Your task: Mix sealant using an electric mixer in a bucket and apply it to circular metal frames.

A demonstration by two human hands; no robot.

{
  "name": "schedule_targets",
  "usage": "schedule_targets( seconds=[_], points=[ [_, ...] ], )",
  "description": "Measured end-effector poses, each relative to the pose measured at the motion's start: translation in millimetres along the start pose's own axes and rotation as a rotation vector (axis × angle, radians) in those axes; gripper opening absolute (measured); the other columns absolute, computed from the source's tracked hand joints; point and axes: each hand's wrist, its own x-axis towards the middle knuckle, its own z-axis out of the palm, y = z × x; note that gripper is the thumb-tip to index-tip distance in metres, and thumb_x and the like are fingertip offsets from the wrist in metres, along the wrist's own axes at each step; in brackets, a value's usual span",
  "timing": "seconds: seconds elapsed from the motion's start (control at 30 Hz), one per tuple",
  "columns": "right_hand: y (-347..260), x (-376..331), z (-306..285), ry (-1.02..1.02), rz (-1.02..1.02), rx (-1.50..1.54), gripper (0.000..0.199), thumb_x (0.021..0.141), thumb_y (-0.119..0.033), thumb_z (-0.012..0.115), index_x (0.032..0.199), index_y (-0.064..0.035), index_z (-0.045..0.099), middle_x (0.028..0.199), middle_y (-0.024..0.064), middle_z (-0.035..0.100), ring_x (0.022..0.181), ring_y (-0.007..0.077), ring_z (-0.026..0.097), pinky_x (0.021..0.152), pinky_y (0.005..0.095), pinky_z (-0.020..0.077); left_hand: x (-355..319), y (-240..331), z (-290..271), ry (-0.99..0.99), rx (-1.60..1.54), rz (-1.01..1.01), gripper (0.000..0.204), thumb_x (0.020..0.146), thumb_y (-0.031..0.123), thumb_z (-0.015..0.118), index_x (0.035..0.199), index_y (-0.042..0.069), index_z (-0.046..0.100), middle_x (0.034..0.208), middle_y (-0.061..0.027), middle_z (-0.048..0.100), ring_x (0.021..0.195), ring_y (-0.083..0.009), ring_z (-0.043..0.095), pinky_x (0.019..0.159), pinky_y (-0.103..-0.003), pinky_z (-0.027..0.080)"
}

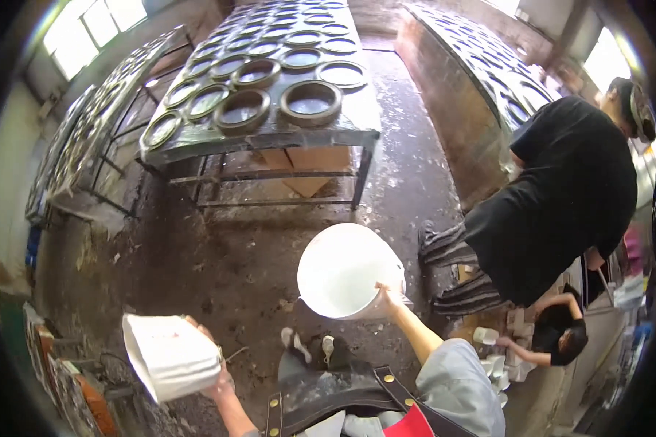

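Note:
My right hand (391, 297) is closed on the rim of a large round white bucket (346, 273), held out in front of me. The bucket's mouth faces up, and its bright inside shows no contents that I can make out. Off to the left, my left hand (217, 371) grips a tapered white tub (169, 355) from its right side. That tub lies tilted on its side, its wide rim toward the left and ridges near its narrow end. I cannot tell whether several tubs are nested there. The fingers of this hand are partly hidden behind it.
Ahead stands a metal-legged table (270, 149) covered with round ring-shaped moulds (310, 102). More tables with rings flank it. At right a person in black (561, 189) bends over; another person (557, 331) crouches near stacked white cups (496, 368). The floor (240, 269) is stained.

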Motion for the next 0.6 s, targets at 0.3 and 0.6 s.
schedule_targets(
  seconds=[0.3, 0.6],
  points=[
    [-166, -74, 8, 0.153, -0.053, 0.077, 0.044, 0.069, -0.028, 0.057, 0.106, -0.0101, 0.041, 0.083, 0.0065, 0.054, 0.066, 0.0179, 0.053, 0.045, 0.0351, 0.0422, 20, 387, -62, -0.518, -0.824, 0.68, 0.06, 0.092, 0.043, 0.037, 0.142, 0.018, 0.018, 0.148, -0.0067, 0.016, 0.133, -0.0329, 0.018, 0.104, -0.056, 0.018],
    [-234, -137, -78, 0.28, -0.238, 0.301, 0.042, 0.076, -0.036, 0.058, 0.102, -0.0106, 0.036, 0.078, 0.0033, 0.054, 0.065, 0.0139, 0.052, 0.053, 0.0298, 0.0429, 35, 576, 53, -1.656, -1.716, 0.049, 0.057, 0.091, 0.041, 0.042, 0.141, 0.022, 0.022, 0.148, -0.012, 0.011, 0.132, -0.0414, 0.015, 0.107, -0.054, 0.017]
  ],
)
